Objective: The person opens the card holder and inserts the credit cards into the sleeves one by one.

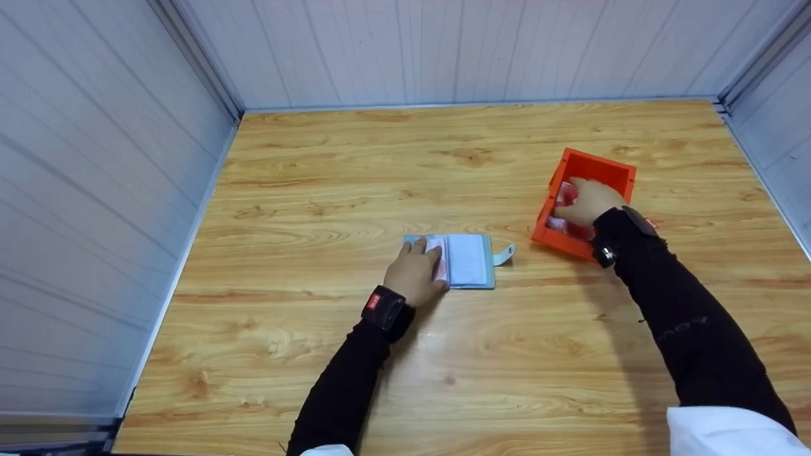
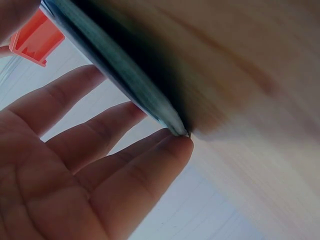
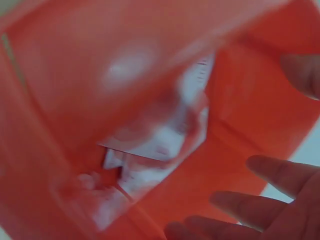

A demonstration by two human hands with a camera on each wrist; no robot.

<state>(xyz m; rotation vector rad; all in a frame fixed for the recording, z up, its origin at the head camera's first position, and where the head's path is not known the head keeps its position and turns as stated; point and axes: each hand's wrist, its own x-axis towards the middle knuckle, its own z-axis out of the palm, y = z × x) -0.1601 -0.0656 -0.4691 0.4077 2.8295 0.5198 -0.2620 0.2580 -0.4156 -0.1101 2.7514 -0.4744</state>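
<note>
Several red-and-white printed papers (image 3: 157, 137), overlapped and partly blurred, are contained in an orange-red plastic bin (image 3: 125, 30). At the right, the right hand (image 3: 295, 210) is seen with its fingers spread, held apart from the papers.

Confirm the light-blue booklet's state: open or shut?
Open. In the head view, the booklet lies spread on the table, its right-hand page exposed and its strap sticking out unfastened.
</note>
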